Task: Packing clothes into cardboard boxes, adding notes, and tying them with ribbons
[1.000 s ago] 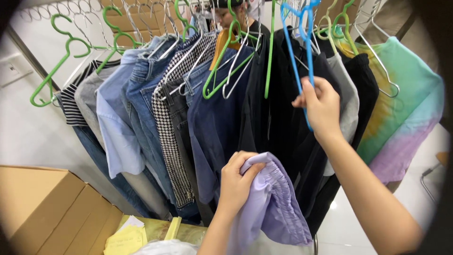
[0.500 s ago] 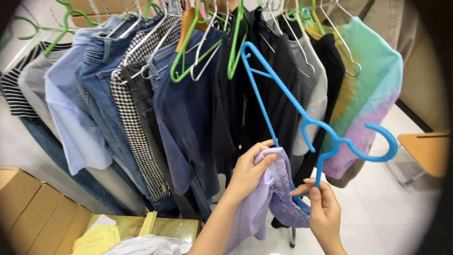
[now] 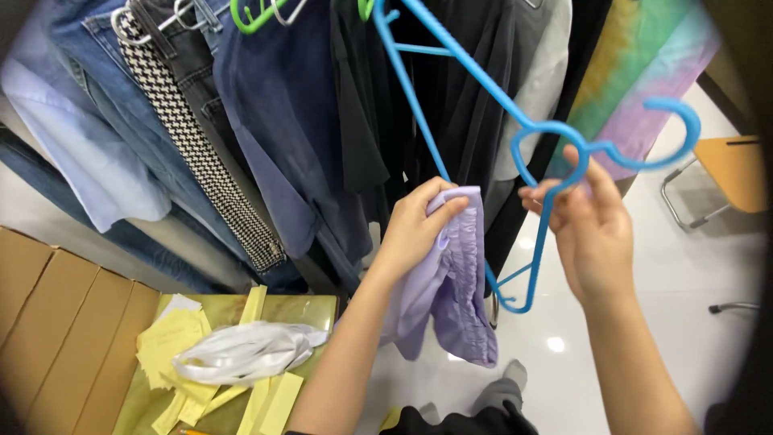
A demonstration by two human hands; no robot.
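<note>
I see my left hand [image 3: 415, 234] clenched around the gathered waistband of one lilac pair of shorts [image 3: 451, 282], which hangs limp and crumpled in front of the rack of dark clothes [image 3: 354, 121]. My right hand [image 3: 592, 229] pinches the neck of one blue plastic hanger [image 3: 451, 89] between thumb and fingertips, just beside the shorts.

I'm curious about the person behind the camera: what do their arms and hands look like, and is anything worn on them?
Both forearms are bare as far as the frame shows. The left hand and right hand wear no gloves, and no rings, watch or bracelet are visible. Fingernails look short and plain.
</note>
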